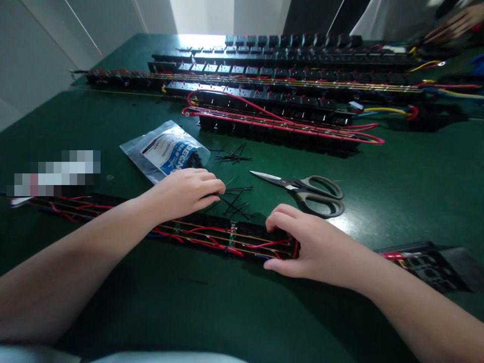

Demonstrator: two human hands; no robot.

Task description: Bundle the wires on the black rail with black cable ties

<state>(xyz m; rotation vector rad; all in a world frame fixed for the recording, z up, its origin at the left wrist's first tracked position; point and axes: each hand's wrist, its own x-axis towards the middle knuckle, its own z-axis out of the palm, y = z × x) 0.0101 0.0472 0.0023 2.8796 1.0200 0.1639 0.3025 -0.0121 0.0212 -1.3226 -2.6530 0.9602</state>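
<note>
A long black socket strip with red wires (pixel 212 238) lies across the green table in front of me. My right hand (pixel 310 244) rests on the strip's right part, fingers curled over its far edge and thumb on its near side. My left hand (pixel 185 190) hovers just behind the strip, fingers pinched together at a loose pile of black cable ties (pixel 236 199). Whether a tie is between the fingertips is hard to see. A clear plastic bag with a blue and white label (pixel 164 150) lies behind my left hand.
Grey-handled scissors (pixel 306 189) lie shut behind my right hand. More cable ties (pixel 232 155) sit near the bag. Several long wired socket strips (pixel 280 108) fill the table's far side. Another person's hand (pixel 456 22) shows at the top right.
</note>
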